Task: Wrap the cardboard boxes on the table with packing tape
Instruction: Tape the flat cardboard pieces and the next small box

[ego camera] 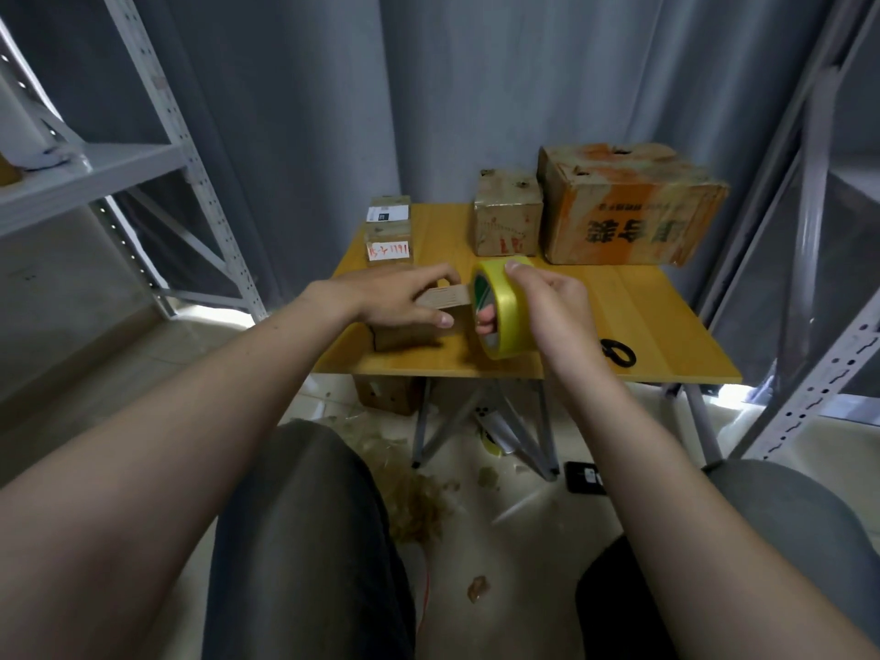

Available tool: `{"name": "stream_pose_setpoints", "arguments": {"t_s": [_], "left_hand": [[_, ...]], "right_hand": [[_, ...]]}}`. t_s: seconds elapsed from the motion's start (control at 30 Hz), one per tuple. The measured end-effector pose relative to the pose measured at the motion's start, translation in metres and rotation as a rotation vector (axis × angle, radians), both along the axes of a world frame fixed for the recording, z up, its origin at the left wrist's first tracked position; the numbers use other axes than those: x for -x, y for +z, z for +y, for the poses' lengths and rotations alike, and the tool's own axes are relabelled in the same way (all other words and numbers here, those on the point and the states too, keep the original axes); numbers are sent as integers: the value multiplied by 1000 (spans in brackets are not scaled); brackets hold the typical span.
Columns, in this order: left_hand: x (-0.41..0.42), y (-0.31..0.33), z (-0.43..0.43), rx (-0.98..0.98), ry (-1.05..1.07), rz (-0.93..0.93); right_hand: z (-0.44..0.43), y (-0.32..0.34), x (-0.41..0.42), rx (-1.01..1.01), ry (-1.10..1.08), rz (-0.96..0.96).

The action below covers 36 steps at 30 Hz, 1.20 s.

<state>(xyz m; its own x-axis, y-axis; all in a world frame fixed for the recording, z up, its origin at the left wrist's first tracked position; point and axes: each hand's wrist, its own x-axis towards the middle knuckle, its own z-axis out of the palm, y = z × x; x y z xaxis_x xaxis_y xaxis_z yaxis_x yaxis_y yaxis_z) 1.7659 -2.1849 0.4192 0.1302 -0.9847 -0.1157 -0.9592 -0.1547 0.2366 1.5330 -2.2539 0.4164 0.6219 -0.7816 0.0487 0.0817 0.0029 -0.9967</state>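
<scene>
At the near left of the surface (643, 316), our left hand (400, 297) presses flat fingers (440, 272) on a small cardboard box (405, 339), while the fingers of our right hand (552, 302) hook through the yellow tape roll (507, 321) just beside it. The box looks light and apt to slide; we judge it best pinned from above.
</scene>
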Motion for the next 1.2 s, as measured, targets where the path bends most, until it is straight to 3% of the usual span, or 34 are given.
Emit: {"name": "stream_pose_setpoints", "arguments": {"t_s": [0.3, 0.57, 1.2], "left_hand": [[7, 0, -17, 241, 123, -143], [12, -11, -30, 321, 224, -89], [8, -6, -33, 188, 278, -91]], "right_hand": [[-23, 35, -43, 135, -66, 24], [-29, 36, -56, 246, -101, 93], [-8, -32, -28, 144, -87, 156]]}}
